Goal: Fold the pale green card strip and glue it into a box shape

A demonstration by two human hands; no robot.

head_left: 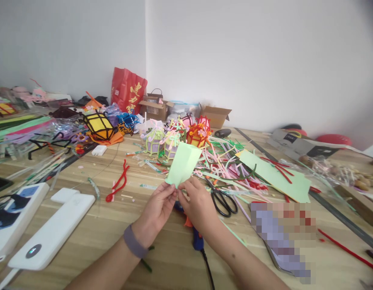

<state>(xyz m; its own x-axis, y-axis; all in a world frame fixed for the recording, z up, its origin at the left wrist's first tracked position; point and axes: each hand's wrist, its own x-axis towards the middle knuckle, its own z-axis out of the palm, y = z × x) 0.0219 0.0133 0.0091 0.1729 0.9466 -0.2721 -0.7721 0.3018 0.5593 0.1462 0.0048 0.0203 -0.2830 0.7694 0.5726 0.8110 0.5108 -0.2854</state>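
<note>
Both hands, left hand and right hand, pinched the lower edge of a folded pale green paper; behind stood a red bag printed with unreadable gold characters.

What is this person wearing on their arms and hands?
Very little. Both forearms are bare, with no sleeves in view and no gloves. The left hand has a plain greyish-purple wristband around its wrist. The right hand shows no band or ring.

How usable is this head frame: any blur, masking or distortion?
Head view: even, soft light and no hard glare; both hands and the green paper are sharp; a pixelated block masks something at right; edges bow, and the far right corner is soft.
</note>
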